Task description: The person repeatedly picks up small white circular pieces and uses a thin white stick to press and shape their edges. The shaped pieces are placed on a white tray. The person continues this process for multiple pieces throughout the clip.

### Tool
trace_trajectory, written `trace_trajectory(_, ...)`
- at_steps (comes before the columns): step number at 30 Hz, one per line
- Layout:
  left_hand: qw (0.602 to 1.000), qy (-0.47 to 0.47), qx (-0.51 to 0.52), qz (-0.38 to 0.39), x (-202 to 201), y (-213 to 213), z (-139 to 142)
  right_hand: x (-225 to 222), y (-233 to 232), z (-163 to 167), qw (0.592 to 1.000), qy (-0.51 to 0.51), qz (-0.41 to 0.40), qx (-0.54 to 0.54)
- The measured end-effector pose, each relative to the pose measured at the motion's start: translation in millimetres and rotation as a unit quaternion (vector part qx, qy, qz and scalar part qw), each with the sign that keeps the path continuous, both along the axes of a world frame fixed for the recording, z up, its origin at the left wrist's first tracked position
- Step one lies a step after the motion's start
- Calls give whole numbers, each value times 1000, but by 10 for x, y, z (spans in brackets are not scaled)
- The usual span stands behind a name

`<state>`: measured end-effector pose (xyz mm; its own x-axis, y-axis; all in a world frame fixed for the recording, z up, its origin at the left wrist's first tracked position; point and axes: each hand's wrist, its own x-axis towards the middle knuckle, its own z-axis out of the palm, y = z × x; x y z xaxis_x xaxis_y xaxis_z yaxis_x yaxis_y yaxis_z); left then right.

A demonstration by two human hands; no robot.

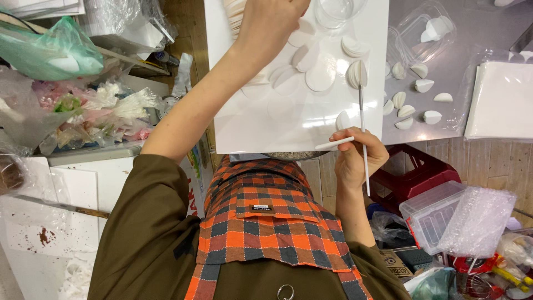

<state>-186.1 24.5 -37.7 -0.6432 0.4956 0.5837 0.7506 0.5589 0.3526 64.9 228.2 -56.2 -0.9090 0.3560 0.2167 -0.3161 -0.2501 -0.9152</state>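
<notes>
Our right hand (358,158) grips two thin white sticks (362,119); at eleven o'clock, our left hand (272,25) presses round wrappers (321,75) on the white board (261,125), grip unclear.

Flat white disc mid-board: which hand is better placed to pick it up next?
Probably the left hand: it is over the white board beside the flat white disc. The right hand sits at the near edge, gripping two thin white sticks.

Tabletop (499,16), grey metal: bears a white board (266,125) with round white discs (321,78), folded white half-rounds (425,85) alongside, a clear plastic tub (425,30), and a white sheet stack (502,100).
</notes>
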Motion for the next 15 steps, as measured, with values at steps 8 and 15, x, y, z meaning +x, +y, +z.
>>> trace_trajectory(8, 995, -70, 50, -45, 46, -48, 8, -50, -49, 40, 999, -22, 24, 26)
trace_trajectory(15, 999, 13, 12, -38, 109, 50, 44, -98, -100, 57, 998, -51, 37, 6)
